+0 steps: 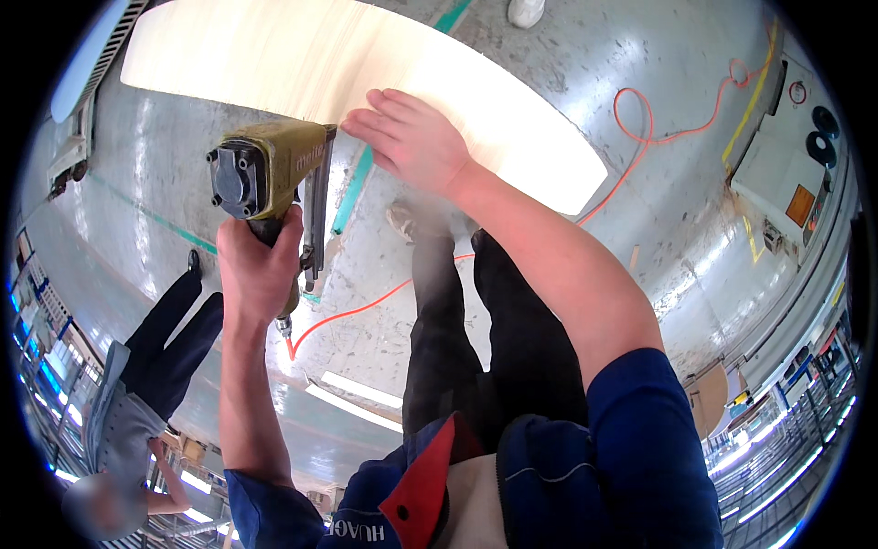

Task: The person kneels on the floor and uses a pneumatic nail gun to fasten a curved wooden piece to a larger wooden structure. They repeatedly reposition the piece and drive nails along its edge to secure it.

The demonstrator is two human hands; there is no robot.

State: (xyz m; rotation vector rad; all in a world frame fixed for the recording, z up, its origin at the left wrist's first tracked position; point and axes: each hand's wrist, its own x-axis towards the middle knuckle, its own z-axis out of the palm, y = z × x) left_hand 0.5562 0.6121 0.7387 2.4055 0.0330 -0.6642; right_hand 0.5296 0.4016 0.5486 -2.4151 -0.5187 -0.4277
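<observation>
My left hand (260, 265) is wrapped round the grip of a pneumatic nail gun (283, 160) with a yellow-brown body and a dark magazine. Its nose touches or nearly touches the near edge of a long, pale wooden panel (274, 55) with a curved outline. Just right of the nose, my right hand (412, 137) lies on the panel near that edge, fingers stretched out and holding nothing. What supports the panel from below is hidden.
From the gun's lower end an orange air hose (352, 309) runs across the grey floor and shows again at right. Another person (151, 393) is at lower left. A white machine cabinet (777, 178) stands at right. Pale strips (361, 392) lie on the floor.
</observation>
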